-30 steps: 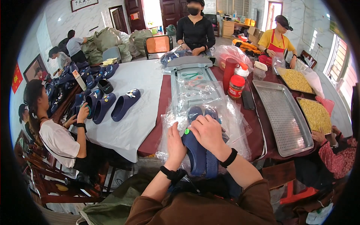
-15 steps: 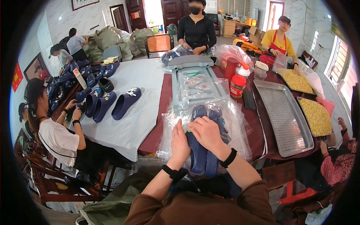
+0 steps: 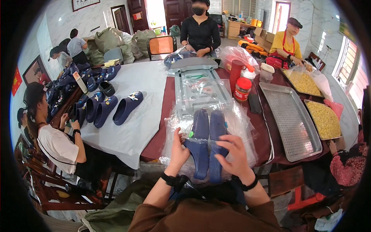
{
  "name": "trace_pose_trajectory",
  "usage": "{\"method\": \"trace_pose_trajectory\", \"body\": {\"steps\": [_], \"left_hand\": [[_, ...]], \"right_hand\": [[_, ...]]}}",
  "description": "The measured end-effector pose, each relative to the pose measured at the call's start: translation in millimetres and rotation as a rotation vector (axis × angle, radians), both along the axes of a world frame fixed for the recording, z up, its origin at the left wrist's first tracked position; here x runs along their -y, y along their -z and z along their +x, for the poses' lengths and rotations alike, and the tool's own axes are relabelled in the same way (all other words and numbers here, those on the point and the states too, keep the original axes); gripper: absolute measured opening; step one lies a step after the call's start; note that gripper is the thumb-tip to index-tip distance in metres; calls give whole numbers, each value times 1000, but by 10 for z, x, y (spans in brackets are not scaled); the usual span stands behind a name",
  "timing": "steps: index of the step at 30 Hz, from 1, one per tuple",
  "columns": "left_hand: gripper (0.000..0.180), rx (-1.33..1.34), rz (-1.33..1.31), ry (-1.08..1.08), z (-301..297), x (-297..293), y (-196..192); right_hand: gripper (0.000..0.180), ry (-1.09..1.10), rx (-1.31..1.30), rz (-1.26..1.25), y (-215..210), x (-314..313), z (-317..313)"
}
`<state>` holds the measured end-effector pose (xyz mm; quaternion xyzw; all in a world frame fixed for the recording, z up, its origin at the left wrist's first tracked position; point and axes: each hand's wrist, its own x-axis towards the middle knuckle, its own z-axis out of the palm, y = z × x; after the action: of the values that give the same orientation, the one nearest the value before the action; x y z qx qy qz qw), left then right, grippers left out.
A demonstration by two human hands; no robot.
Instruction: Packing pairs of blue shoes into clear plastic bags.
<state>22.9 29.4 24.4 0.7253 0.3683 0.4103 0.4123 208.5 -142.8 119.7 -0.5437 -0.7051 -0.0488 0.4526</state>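
Both hands slid down the blue slippers (image 3: 205, 143) toward the heels. Left hand (image 3: 178, 151) pinches the bag (image 3: 239, 123) edge, fingers clamped; right hand (image 3: 234, 156) presses on top, fingers spread, keeping the pair aligned inside. Dark red table (image 3: 164, 112), metal trays (image 3: 290, 120), crowded workshop.

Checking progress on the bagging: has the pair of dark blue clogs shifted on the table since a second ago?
No real shift. The dark blue clogs lie in the clear plastic bag, just below the grey frame, both hands on them as before.
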Motion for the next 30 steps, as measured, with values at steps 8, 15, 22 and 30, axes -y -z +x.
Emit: {"method": "trace_pose_trajectory", "body": {"steps": [8,15,22,30], "left_hand": [[107,218,-131,352,-333,68,-134],[102,22,15,292,-299,52,-108],[60,28,24,1,-128,40,-67],[25,85,108,-278,-87,13,-163]], "right_hand": [[106,135,-148,-280,420,535,394],[77,224,-445,-294,783,116,371],[49,326,-441,-180,663,23,310],[26,474,-481,-75,711,-83,160]]}}
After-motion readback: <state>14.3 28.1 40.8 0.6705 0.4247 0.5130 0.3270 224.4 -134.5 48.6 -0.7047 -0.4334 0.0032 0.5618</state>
